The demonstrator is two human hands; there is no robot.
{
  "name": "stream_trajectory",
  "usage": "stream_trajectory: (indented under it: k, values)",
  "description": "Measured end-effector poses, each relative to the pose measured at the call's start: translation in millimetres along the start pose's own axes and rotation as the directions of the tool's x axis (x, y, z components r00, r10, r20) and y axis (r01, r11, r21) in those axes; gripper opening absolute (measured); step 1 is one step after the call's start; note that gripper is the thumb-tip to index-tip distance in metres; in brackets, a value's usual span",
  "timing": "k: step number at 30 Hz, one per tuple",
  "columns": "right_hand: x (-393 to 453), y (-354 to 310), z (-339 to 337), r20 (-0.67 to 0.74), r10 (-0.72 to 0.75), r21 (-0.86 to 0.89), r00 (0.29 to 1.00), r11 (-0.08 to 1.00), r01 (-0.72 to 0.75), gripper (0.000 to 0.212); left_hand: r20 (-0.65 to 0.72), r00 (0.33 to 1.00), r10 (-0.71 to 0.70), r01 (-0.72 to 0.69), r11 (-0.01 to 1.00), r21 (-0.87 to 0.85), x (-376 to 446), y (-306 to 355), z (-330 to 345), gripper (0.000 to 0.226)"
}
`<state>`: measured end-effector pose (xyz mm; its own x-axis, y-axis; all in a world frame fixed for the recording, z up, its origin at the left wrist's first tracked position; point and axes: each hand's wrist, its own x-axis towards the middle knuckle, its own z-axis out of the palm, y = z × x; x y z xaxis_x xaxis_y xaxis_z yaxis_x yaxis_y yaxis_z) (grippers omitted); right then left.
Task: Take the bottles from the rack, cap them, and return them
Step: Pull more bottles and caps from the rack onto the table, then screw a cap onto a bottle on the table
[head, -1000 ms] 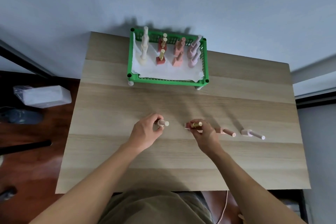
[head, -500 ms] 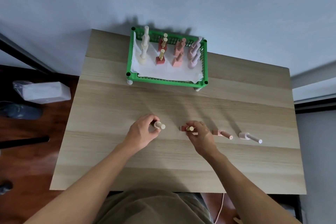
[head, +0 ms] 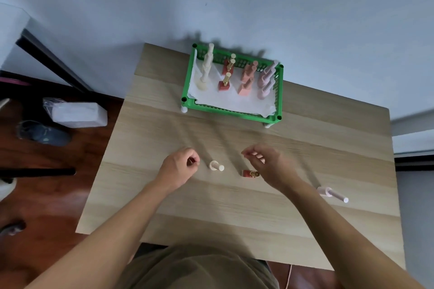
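Observation:
A cream bottle (head: 216,166) with a cream cap stands free on the wooden table (head: 211,223), just right of my left hand (head: 179,168), whose fingers are curled in on nothing. A red bottle (head: 249,173) with a gold cap stands beside it, under the fingertips of my right hand (head: 270,164), which hovers loosely spread and holds nothing. A lilac bottle (head: 331,193) with a long cap stands further right. My right forearm hides the table between the red and lilac bottles. The green rack (head: 231,110) at the back holds several capped bottles in cream, red, pink and lilac rows.
The rack is lined with white paper and stands against the grey wall. On the floor to the left lie a white wrapped block (head: 78,114) and a dark shoe (head: 43,134). The table's near edge is close to my body.
Both hands have let go: the left released the cream bottle and drew back left, the right released the red bottle and lifted above it. The pink bottle is now hidden.

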<state>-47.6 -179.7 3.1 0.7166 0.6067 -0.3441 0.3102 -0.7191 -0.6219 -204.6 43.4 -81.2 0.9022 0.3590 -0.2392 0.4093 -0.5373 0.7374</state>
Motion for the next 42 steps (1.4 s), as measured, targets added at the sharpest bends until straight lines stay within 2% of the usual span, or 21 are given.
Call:
stream_trajectory:
  k: [2, 4, 7, 10, 13, 18, 22, 30, 34, 38, 42]
  values:
    - [0.3, -11.7, 4.5, 0.082, -0.091, -0.034, 0.992, 0.995, 0.094, 0.010, -0.017, 0.999, -0.034, 0.034, 0.999, 0.017, -1.6, -3.5, -2.9, 0.008]
    - [0.7, -21.2, 10.1, 0.171, -0.179, -0.107, 0.969, 0.974, 0.199, 0.019, -0.034, 0.995, -0.096, 0.097, 0.995, 0.021, -3.0, -7.4, -6.3, 0.008]
    - [3.2, -31.6, 21.5, 0.270, -0.218, -0.209, 0.938, 0.937, 0.278, 0.033, -0.039, 0.980, -0.197, 0.199, 0.979, 0.045, -4.0, -12.9, -9.2, 0.020]
    - [4.2, -39.0, 32.4, 0.276, -0.242, -0.343, 0.930, 0.879, 0.331, 0.036, -0.051, 0.966, -0.252, 0.254, 0.967, 0.032, -7.2, -17.8, -10.3, 0.032]
    - [5.1, -42.2, 36.7, 0.241, -0.269, -0.368, 0.933, 0.864, 0.344, 0.029, -0.017, 0.970, -0.241, 0.242, 0.969, 0.057, -10.6, -20.6, -12.6, 0.033]
    - [7.1, -44.0, 37.0, 0.184, -0.246, -0.295, 0.952, 0.909, 0.293, 0.023, 0.054, 0.990, -0.128, 0.123, 0.989, 0.083, -10.0, -10.8, -7.0, 0.065]
    - [9.3, -43.5, 32.9, 0.125, -0.214, -0.220, 0.969, 0.946, 0.238, 0.021, 0.105, 0.992, -0.070, 0.062, 0.995, 0.074, -6.1, 4.9, 6.8, 0.071]
    - [4.8, -37.1, 23.4, 0.117, -0.154, -0.211, 0.981, 0.962, 0.176, 0.022, 0.146, 0.988, -0.051, 0.042, 0.997, 0.066, 0.4, 25.5, 27.7, 0.056]
    - [1.4, -31.9, 19.1, 0.110, -0.120, -0.221, 0.987, 0.965, 0.142, 0.020, 0.101, 0.994, -0.038, 0.033, 0.998, 0.054, 1.7, 30.3, 28.8, 0.040]
    - [1.8, -25.8, 12.2, 0.094, -0.066, -0.230, 0.993, 0.969, 0.086, 0.018, 0.066, 0.998, -0.011, 0.008, 0.999, 0.042, 2.5, 34.0, 26.5, 0.034]
    - [3.3, -22.7, 3.2, 0.135, -0.045, -0.182, 0.990, 0.981, 0.070, 0.016, 0.035, 0.999, 0.025, -0.025, 1.000, -0.007, 2.6, 38.0, 23.8, 0.030]
